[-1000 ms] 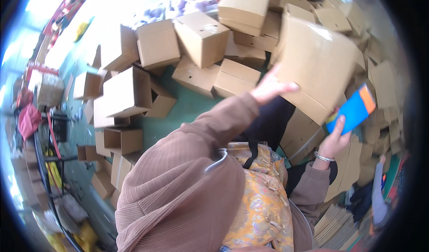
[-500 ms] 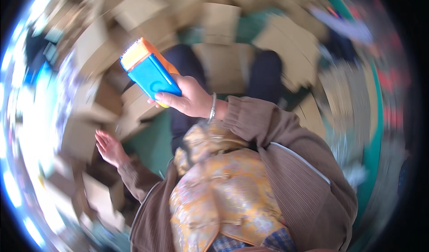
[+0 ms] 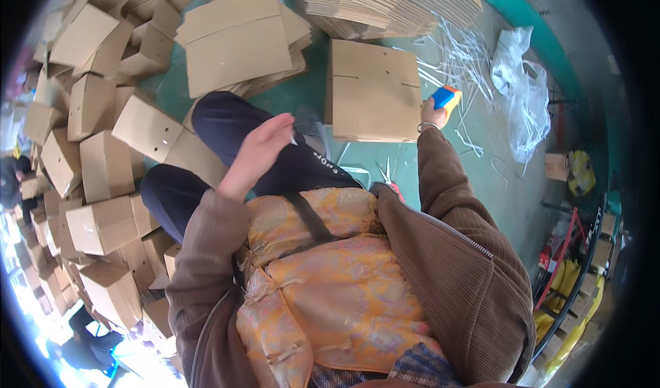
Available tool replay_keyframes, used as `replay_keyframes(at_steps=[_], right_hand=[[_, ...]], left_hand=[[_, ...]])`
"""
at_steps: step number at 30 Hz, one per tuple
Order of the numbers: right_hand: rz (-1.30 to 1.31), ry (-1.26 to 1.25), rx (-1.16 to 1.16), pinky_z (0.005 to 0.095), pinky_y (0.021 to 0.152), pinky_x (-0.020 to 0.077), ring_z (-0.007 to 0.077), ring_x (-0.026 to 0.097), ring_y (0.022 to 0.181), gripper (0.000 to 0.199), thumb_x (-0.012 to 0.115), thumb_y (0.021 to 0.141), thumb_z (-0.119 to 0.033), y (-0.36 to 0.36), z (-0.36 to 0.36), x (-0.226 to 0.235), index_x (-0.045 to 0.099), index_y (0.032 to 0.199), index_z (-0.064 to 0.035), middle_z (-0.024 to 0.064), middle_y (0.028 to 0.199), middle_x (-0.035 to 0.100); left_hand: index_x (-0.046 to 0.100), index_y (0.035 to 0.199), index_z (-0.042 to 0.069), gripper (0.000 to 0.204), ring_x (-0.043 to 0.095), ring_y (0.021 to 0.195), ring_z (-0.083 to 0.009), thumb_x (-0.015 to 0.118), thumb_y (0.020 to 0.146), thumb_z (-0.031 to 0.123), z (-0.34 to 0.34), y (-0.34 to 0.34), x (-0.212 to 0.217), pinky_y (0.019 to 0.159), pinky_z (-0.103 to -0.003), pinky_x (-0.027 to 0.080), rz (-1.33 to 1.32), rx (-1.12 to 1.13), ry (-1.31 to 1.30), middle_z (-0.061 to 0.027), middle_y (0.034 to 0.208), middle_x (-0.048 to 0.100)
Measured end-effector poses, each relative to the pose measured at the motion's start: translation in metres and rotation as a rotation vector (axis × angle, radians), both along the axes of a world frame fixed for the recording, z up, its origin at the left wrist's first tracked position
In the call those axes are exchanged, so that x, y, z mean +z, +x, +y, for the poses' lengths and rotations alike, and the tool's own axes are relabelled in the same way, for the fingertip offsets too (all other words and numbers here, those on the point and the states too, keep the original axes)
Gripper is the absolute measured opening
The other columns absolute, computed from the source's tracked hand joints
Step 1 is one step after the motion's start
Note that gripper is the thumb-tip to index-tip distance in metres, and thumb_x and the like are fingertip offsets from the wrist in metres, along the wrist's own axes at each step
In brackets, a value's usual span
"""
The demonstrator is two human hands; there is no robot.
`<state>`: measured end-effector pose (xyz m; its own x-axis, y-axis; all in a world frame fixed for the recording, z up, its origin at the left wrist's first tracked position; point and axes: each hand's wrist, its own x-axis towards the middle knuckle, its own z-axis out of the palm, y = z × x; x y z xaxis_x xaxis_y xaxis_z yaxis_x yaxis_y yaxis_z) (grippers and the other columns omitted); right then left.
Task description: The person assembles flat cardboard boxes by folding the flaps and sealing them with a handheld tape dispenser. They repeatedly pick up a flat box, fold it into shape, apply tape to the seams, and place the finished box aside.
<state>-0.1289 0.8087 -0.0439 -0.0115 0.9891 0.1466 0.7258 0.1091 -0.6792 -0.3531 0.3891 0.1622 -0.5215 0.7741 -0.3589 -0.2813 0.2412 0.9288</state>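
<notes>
Many boxes [image 3: 106, 164] seem already formed, flat cartons [image 3: 237, 48] are left stacked, and a blue-and-orange tool [image 3: 444, 98] is gripped by the right hand [image 3: 432, 116] (left hand [image 3: 261, 147] empty).

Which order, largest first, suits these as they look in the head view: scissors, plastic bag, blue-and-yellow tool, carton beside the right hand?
1. Carton beside the right hand
2. Plastic bag
3. Blue-and-yellow tool and scissors: too alike to rank
</notes>
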Motion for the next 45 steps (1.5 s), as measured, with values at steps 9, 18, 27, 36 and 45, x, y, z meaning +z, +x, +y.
replay_keyframes(at_steps=[9, 18, 27, 36, 45], right_hand=[[-0.614, -0.200, 0.153, 0.0488, 0.074, 0.0523, 0.0396, 0.068, 0.083, 0.052, 0.060, 0.084, -0.048, 0.043, 0.007, -0.072, 0.057, 0.100, 0.0013, 0.0240, 0.088, 0.068], [-0.686, -0.167, 0.075, 0.0463, 0.071, 0.0536, 0.0361, 0.069, 0.077, 0.049, 0.061, 0.084, -0.048, 0.027, -0.012, -0.074, 0.055, 0.097, -0.0013, 0.0196, 0.085, 0.069], [-0.351, -0.216, 0.205, 0.0449, 0.073, 0.0517, 0.0365, 0.069, 0.078, 0.054, 0.065, 0.080, -0.045, 0.059, -0.013, -0.013, 0.065, 0.098, 0.0064, 0.0260, 0.087, 0.068], [1.251, -1.149, 0.510, 0.0367, 0.089, 0.0515, 0.0223, 0.063, 0.104, 0.051, 0.062, 0.094, -0.035, -0.025, -0.119, 0.124, 0.053, 0.126, 0.0041, 0.0152, 0.119, 0.062], [0.634, -0.768, 1.291, 0.0329, 0.069, 0.0519, 0.0197, 0.066, 0.077, 0.037, 0.070, 0.081, -0.017, -0.222, -0.262, 0.246, 0.059, 0.109, 0.0050, 0.0089, 0.090, 0.067]], left_hand=[[0.055, 0.121, -0.012, 0.055, 0.058, 0.118, -0.0328, 0.060, 0.079, 0.023, 0.204, -0.017, -0.184, 0.092, -0.039, 0.047, 0.296, -0.504, -0.792, -0.0300, 0.125, 0.058], [0.068, 0.098, -0.003, 0.030, 0.062, 0.072, -0.0254, 0.063, 0.080, 0.019, 0.182, -0.024, -0.243, 0.061, -0.033, 0.047, 0.004, -0.388, -0.276, -0.0101, 0.083, 0.067], [0.067, 0.088, -0.001, 0.016, 0.055, 0.059, -0.0086, 0.067, 0.086, 0.015, 0.165, -0.015, -0.119, 0.055, -0.024, 0.044, -0.105, -0.020, -0.157, -0.0028, 0.072, 0.063], [0.068, 0.106, -0.004, 0.022, 0.062, 0.079, -0.0090, 0.063, 0.089, 0.009, -0.053, -0.023, 0.031, 0.070, -0.022, 0.047, -0.046, 0.279, 0.171, -0.0043, 0.090, 0.070], [0.051, 0.135, 0.004, 0.058, 0.055, 0.119, -0.0237, 0.074, 0.084, 0.019, -0.170, -0.028, 0.017, 0.096, -0.036, 0.047, 0.836, 0.637, -0.501, -0.0158, 0.133, 0.056]])
